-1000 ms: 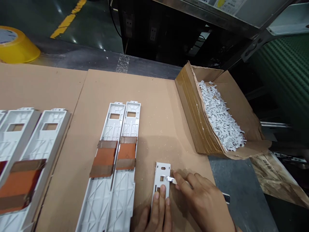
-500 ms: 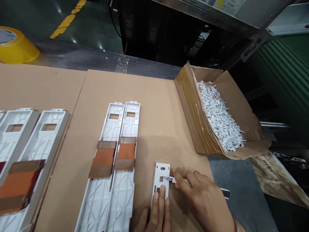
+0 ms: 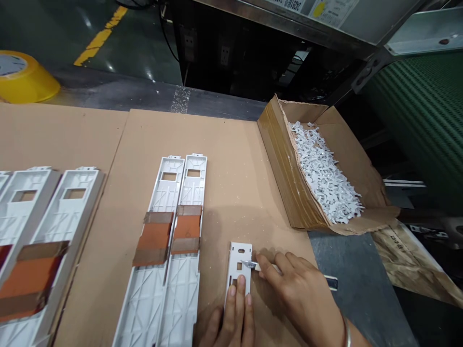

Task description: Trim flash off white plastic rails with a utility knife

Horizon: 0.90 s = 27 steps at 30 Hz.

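Note:
A small white plastic plate point(image 3: 245, 254) with square and oval cut-outs lies on the cardboard in the lower middle. My left hand point(image 3: 233, 318) holds it down: fingers rest on its lower part, one along the right edge. My right hand point(image 3: 294, 286) is closed round a knife point(image 3: 254, 265), whose pointed metal blade reaches over the plate beside a square cut-out. Most of the knife's handle is hidden by my fingers; what looks like its dark end sticks out behind the hand. Left of the plate lie two long white plastic panels point(image 3: 177, 289) with orange-brown taped patches.
More such panels point(image 3: 75, 207) lie at the left. An open cardboard box point(image 3: 278, 168) of small white plastic pieces point(image 3: 325, 178) stands at the right. A yellow tape roll point(image 3: 32, 82) sits at the back left. Cardboard point(image 3: 231, 159) covers much of the dark tabletop point(image 3: 347, 270).
The view has shifted slightly, moving the whole scene a little in the picture. Both hands, the plate and the knife keep nearly the same places relative to each other.

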Available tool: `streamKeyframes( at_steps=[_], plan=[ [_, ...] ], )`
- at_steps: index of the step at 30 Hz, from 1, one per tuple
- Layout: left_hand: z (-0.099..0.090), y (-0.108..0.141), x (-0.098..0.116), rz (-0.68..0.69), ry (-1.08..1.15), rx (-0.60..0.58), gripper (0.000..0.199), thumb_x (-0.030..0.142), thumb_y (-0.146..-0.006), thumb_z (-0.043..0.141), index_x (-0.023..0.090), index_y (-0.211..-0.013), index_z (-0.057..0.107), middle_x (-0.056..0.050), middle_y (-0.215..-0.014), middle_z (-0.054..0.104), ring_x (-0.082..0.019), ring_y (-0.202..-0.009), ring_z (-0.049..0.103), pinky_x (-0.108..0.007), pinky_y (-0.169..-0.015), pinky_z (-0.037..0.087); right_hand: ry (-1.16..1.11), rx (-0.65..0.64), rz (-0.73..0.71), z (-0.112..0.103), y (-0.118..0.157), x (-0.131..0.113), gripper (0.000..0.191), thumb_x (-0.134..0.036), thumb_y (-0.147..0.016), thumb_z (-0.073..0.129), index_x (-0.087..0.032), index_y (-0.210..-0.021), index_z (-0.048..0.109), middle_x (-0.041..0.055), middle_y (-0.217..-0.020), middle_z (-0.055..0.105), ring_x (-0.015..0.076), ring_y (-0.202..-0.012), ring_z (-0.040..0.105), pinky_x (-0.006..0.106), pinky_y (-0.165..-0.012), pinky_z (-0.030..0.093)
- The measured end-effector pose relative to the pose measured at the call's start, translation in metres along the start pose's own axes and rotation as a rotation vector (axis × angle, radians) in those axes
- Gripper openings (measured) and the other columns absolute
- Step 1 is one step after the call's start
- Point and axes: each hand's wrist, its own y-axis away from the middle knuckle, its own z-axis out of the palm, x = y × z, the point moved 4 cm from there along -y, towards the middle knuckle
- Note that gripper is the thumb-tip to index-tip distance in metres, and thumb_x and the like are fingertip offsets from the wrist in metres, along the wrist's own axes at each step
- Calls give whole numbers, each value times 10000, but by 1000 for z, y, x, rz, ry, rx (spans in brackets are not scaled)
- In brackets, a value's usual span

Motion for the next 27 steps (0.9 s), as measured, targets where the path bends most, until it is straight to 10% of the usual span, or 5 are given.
streamKeyframes(
  at_steps=[27],
  plan=[
    [5, -2, -9, 200, -104, 144, 277, 303, -764, 512, 187, -972, 653, -97, -1078, 668, -235, -1068, 531, -322, -801, 346, 1, 77, 45, 1, 6, -3, 455, -157, -683, 728, -200, -1110, 579, 27, -801, 627, 171, -642, 569, 292, -590, 376]
  ],
)
